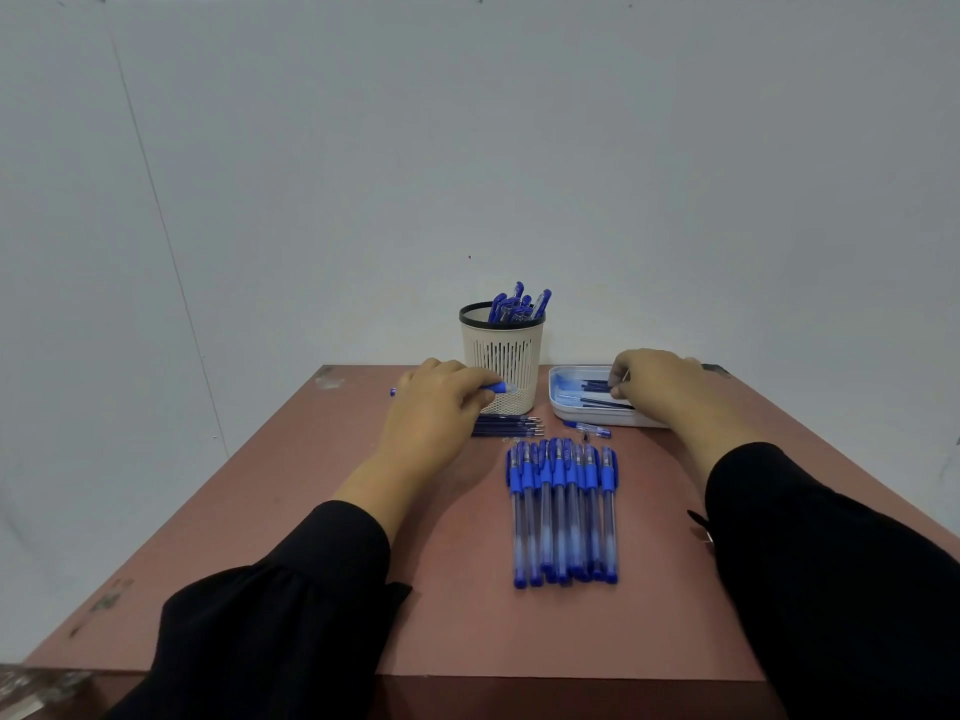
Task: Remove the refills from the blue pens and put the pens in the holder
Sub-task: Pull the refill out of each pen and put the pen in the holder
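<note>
In the middle of the frame, the left hand [436, 402] holds a blue pen [496, 388] in front of the cream holder [503, 358]. To the right, the right hand [657, 379] reaches into the white tray [563, 407]. Below them a row of pens [563, 511] lies on the brown table [322, 511], and loose refills [506, 426] lie just left above it.

No text, label, brand, number or sign can be read anywhere. Print may be carried on the clear barrels of the blue pens [563, 511] lying near the hands, but it is blurred beyond reading.
</note>
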Demonstrator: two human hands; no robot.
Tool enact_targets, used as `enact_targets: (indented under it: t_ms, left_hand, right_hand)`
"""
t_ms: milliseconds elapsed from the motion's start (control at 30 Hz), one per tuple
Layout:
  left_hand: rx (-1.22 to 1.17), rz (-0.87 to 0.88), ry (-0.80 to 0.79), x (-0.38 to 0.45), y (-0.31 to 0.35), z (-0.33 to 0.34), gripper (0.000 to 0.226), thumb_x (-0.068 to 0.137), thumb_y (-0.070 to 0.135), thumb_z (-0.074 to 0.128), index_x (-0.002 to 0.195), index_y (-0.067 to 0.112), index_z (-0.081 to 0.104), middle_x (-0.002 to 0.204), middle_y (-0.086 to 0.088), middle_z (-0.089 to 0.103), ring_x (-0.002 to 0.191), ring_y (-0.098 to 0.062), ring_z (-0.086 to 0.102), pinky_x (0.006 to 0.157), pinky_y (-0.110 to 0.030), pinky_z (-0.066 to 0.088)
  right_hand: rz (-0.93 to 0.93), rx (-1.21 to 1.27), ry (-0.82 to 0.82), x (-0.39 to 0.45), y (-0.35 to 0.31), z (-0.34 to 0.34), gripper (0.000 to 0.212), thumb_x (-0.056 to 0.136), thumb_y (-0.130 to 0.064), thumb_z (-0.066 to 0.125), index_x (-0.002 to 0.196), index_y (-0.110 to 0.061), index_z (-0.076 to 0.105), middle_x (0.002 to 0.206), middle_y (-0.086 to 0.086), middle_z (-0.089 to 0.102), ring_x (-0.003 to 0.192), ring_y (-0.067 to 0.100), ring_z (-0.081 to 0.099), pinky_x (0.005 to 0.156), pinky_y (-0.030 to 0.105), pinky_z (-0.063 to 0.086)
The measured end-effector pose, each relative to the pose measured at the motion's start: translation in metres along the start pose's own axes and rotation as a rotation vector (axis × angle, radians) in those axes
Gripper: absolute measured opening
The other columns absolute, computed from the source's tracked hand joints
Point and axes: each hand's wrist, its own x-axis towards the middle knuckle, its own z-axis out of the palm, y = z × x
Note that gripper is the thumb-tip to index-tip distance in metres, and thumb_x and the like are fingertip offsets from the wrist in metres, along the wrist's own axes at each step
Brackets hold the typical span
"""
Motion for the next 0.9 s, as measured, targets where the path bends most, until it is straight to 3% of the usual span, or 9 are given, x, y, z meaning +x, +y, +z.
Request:
enact_targets:
  t_ms: [100,167,300,400,533,900]
  left_hand:
    - [-0.018,0.010,0.039,0.000,-0.002,-0.001,0.022,0.093,0.029,0.055,0.111,0.031,0.069,0.094,0.003,0.067,0.084,-0.014,0.041,0.079,-0.033,0.037]
    - [0.003,0.002,0.038,0.000,-0.002,-0.002,0.024,0.094,0.031,0.053,0.113,0.031,0.068,0.091,0.003,0.067,0.083,-0.014,0.040,0.077,-0.031,0.036]
    - [0.036,-0.023,0.052,-0.002,-0.001,-0.004,0.024,0.095,0.033,0.051,0.112,0.027,0.067,0.084,0.006,0.065,0.081,-0.013,0.040,0.072,-0.030,0.031]
    - [0.040,-0.045,0.058,-0.002,-0.002,-0.004,0.024,0.095,0.033,0.051,0.109,0.025,0.068,0.084,0.006,0.066,0.081,-0.014,0.040,0.072,-0.031,0.033]
    - [0.037,-0.048,0.053,-0.002,-0.001,-0.005,0.023,0.095,0.032,0.051,0.109,0.024,0.068,0.085,0.005,0.067,0.082,-0.014,0.041,0.074,-0.032,0.035]
    - [0.056,-0.040,0.032,-0.003,0.000,-0.005,0.022,0.096,0.033,0.050,0.106,0.026,0.068,0.089,0.008,0.068,0.083,-0.014,0.042,0.074,-0.031,0.034]
  right_hand:
    - [-0.012,0.111,0.005,-0.005,-0.002,-0.009,0.011,0.091,-0.024,0.061,0.099,-0.031,0.066,0.113,-0.003,0.064,0.108,0.020,0.055,0.089,0.034,0.034]
    - [-0.047,0.230,-0.020,-0.011,-0.005,-0.016,0.018,0.090,-0.019,0.062,0.105,-0.027,0.070,0.115,0.000,0.064,0.108,0.021,0.056,0.090,0.033,0.042]
    - [-0.196,0.320,0.024,-0.026,-0.015,-0.026,0.022,0.091,-0.012,0.058,0.104,-0.024,0.071,0.109,-0.001,0.065,0.102,0.018,0.057,0.084,0.031,0.045]
    - [-0.312,0.369,0.057,-0.035,-0.025,-0.025,0.022,0.092,-0.013,0.058,0.105,-0.025,0.071,0.105,-0.006,0.066,0.099,0.013,0.058,0.088,0.033,0.046]
    - [-0.404,0.327,0.076,-0.038,-0.034,-0.016,0.022,0.091,-0.014,0.060,0.106,-0.025,0.072,0.106,-0.008,0.069,0.100,0.010,0.059,0.085,0.027,0.043]
    - [-0.381,0.288,0.130,-0.043,-0.036,-0.016,0.023,0.093,-0.016,0.056,0.109,-0.024,0.071,0.111,-0.004,0.068,0.106,0.015,0.058,0.092,0.037,0.044]
